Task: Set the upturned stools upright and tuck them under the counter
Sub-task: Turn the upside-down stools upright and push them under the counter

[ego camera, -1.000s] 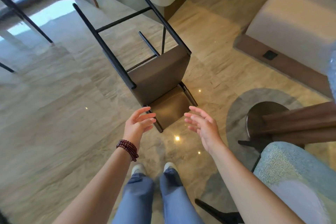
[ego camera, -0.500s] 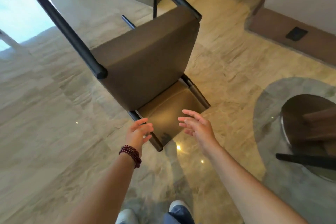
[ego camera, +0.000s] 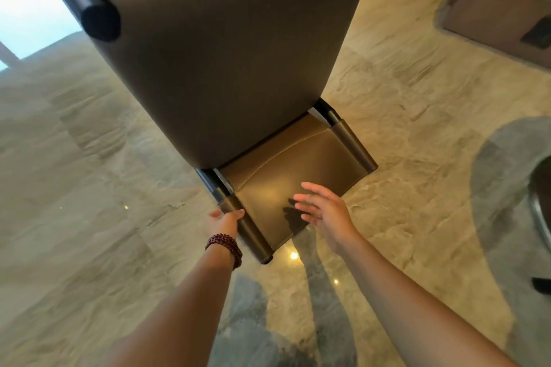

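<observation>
Head view: one upturned stool (ego camera: 226, 62) on the floor (ego camera: 89, 188). Left hand (ego camera: 225, 222) grips its backrest's (ego camera: 295, 188) edge; right hand (ego camera: 323, 211) hovers spread just above.

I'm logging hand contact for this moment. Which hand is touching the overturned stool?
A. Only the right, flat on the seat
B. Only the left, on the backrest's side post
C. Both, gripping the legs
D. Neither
B: the left hand has its fingers on the side post of the stool, while the right hand hovers open above the backrest panel, casting a shadow on it.
</observation>
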`<state>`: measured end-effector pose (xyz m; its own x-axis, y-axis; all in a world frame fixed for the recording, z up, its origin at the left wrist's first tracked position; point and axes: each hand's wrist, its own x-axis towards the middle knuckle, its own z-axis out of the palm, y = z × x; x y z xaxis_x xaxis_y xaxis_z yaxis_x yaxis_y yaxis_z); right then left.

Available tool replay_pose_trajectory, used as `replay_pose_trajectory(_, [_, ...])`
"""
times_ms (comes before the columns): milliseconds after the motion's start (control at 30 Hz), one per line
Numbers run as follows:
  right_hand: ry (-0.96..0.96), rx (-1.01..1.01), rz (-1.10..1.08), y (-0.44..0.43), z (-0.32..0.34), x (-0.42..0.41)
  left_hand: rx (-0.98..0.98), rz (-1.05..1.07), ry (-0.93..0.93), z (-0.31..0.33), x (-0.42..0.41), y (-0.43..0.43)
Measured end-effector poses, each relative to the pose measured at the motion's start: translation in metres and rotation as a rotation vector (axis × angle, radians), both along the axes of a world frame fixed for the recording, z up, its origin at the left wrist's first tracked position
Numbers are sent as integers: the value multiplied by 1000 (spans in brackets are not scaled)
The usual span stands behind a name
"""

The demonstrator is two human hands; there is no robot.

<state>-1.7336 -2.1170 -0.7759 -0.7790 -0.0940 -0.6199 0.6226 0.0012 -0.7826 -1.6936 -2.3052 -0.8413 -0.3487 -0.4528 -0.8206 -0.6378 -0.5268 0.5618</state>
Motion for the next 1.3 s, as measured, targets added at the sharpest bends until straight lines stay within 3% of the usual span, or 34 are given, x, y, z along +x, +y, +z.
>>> replay_pose_trajectory(167, [-31,5,22,-2,-10,8,228,-66,-66,-13,12,19])
replay_pose_trajectory(433, [-123,78,-5,-3,-41,23,229,-126,-73,-12,8,18])
replay_pose_trajectory(667, [-336,-141,-296,-7,-60,31,193,-184,-41,-8,11,14])
replay_pose_trajectory(867, [-386,-315,-523,-6,-63,20,269,-138,-3,-10,11,13])
replay_pose_trajectory(1100, [-404,-295,-520,-5,-60,17,288,-192,15,8,9,9])
replay_pose_trajectory(1300, [-324,-194,-473,-17,-25,13,268,-93,105,40,2,7])
